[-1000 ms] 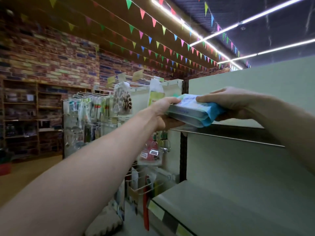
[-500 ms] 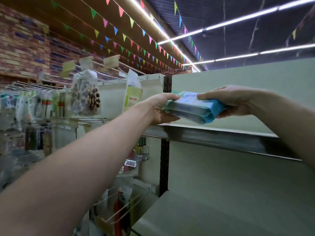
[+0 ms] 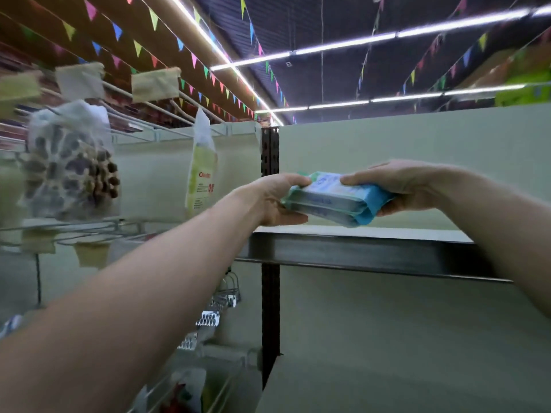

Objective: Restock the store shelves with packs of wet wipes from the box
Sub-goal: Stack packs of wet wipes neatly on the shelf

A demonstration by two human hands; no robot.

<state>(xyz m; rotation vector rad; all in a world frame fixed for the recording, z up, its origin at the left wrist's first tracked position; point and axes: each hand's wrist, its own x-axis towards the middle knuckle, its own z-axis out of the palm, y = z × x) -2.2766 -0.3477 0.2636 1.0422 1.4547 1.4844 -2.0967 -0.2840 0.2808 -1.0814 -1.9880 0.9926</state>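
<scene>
Both arms are extended forward and upward, bare to the edge of the view.

Left forearm [image 3: 143, 296]: enters from the lower left corner and rises diagonally toward centre. The wrist is straight.

Left hand [image 3: 275, 201]: clamps the left end of a stack of soft blue-and-white plastic wet-wipe packs [image 3: 331, 198], with digits above and below that end.

Right forearm [image 3: 507, 234]: enters from the right edge and slopes up toward centre.

Right hand [image 3: 399, 186]: back of hand uppermost. The fingers [image 3: 360, 179] lie flat along the top of the stack; the thumb closes under the right end.

The two hands face each other at equal height, with the stack held level between them.
</scene>
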